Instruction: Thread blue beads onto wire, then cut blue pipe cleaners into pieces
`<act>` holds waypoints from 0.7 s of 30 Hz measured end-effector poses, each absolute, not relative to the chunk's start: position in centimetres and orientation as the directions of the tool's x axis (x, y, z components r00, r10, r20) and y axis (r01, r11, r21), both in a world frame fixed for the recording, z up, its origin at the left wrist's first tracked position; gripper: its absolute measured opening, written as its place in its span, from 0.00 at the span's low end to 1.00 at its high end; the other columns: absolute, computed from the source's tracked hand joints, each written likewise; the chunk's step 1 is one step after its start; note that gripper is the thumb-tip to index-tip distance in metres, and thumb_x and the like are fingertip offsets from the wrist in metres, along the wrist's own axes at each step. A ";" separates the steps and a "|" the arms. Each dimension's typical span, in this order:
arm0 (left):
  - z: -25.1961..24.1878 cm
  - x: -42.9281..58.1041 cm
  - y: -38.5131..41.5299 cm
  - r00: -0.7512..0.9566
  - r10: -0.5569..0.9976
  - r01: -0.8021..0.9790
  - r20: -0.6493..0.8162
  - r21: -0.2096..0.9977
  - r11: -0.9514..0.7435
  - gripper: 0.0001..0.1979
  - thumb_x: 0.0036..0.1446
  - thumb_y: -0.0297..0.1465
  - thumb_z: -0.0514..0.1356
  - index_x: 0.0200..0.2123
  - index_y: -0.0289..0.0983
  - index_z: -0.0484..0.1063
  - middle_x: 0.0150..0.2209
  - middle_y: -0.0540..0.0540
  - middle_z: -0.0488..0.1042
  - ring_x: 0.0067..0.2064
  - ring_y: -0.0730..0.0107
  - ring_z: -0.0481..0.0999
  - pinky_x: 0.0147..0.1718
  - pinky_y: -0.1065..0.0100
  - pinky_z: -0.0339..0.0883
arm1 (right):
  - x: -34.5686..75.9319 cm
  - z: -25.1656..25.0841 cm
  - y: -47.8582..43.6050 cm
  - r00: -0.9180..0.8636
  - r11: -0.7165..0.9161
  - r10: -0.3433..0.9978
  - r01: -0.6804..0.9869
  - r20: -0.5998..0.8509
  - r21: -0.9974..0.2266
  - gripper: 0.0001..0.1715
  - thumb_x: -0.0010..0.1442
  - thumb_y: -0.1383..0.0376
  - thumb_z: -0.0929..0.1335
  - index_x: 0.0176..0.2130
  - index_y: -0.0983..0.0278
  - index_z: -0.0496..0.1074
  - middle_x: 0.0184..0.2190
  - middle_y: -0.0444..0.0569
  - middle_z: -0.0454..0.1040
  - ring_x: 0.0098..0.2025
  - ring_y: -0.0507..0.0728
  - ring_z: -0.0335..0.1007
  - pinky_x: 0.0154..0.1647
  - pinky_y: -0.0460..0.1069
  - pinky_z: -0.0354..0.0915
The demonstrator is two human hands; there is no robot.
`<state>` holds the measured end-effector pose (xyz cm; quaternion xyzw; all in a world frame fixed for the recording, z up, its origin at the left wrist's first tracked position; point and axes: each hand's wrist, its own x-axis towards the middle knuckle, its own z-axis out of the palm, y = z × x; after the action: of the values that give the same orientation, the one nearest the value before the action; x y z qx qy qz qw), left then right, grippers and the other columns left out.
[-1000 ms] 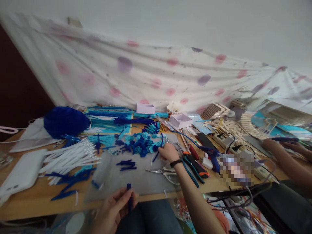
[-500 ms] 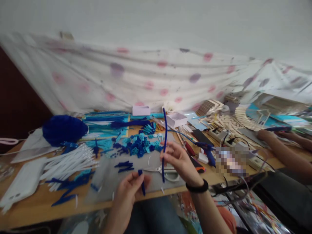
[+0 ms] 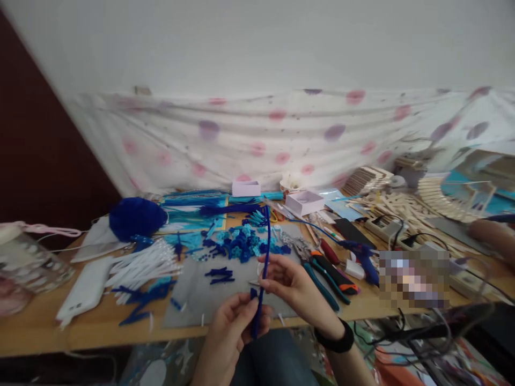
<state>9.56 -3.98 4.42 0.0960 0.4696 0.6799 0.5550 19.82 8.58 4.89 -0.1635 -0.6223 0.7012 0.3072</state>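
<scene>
My right hand (image 3: 292, 284) pinches a long dark blue pipe cleaner (image 3: 265, 241) that stands upright above the table's front edge. My left hand (image 3: 233, 332) holds a short dark blue piece (image 3: 253, 295) and touches the lower end of the long one. Both hands meet in front of a grey mat (image 3: 225, 289). On the mat lie a few short blue pieces (image 3: 219, 275) and a heap of small blue and turquoise twisted shapes (image 3: 241, 246).
White pearl-tipped stems (image 3: 140, 262), a white phone (image 3: 86, 289) and a blue pom-pom (image 3: 134, 217) lie left. Pliers (image 3: 322, 273), a blue glue gun (image 3: 362, 254), small pink boxes (image 3: 303, 202) and wooden sticks (image 3: 398, 206) lie right. Another person's arm (image 3: 493, 233) rests at far right.
My right hand lifted the long blue pipe cleaner from the pile and brought it down to my left hand. My left hand rose towards it. The view shifted left.
</scene>
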 end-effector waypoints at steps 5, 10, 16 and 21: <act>4.5 9.3 -3.9 -0.310 0.875 -0.645 -0.370 0.759 0.092 0.21 0.33 0.37 0.77 0.31 0.34 0.79 0.27 0.45 0.81 0.27 0.70 0.80 0.29 0.72 0.74 | 20.1 5.5 8.5 -0.771 0.049 0.604 -0.214 0.199 -0.976 0.26 0.51 0.59 0.76 0.47 0.61 0.69 0.33 0.44 0.75 0.36 0.52 0.73 0.40 0.48 0.71; 4.9 9.5 -3.9 -0.272 0.888 -0.652 -0.371 0.750 0.113 0.19 0.34 0.38 0.76 0.30 0.34 0.80 0.28 0.44 0.82 0.29 0.68 0.81 0.32 0.71 0.75 | 20.6 6.3 8.4 -0.782 0.116 0.592 -0.155 0.193 -0.981 0.23 0.54 0.58 0.75 0.48 0.61 0.70 0.34 0.45 0.76 0.38 0.53 0.74 0.44 0.49 0.71; 5.0 10.0 -4.2 -0.294 0.881 -0.636 -0.370 0.764 0.109 0.20 0.34 0.39 0.76 0.31 0.35 0.80 0.29 0.44 0.82 0.30 0.66 0.81 0.31 0.71 0.74 | 20.9 6.2 8.1 -0.779 0.164 0.585 -0.160 0.227 -0.973 0.21 0.54 0.59 0.75 0.46 0.61 0.71 0.33 0.44 0.75 0.36 0.52 0.74 0.40 0.48 0.70; 4.9 10.1 -4.1 -0.281 0.896 -0.559 -0.343 0.818 0.137 0.19 0.39 0.39 0.75 0.33 0.34 0.81 0.30 0.43 0.82 0.32 0.67 0.81 0.34 0.71 0.74 | 21.1 6.2 8.1 -0.774 0.193 0.582 -0.166 0.249 -0.967 0.21 0.55 0.56 0.74 0.46 0.60 0.70 0.31 0.43 0.74 0.34 0.52 0.73 0.38 0.49 0.70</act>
<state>10.10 -4.08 4.94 0.1725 0.4891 0.6336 0.5741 21.12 8.14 6.20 -0.1462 -0.7105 0.6184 0.3025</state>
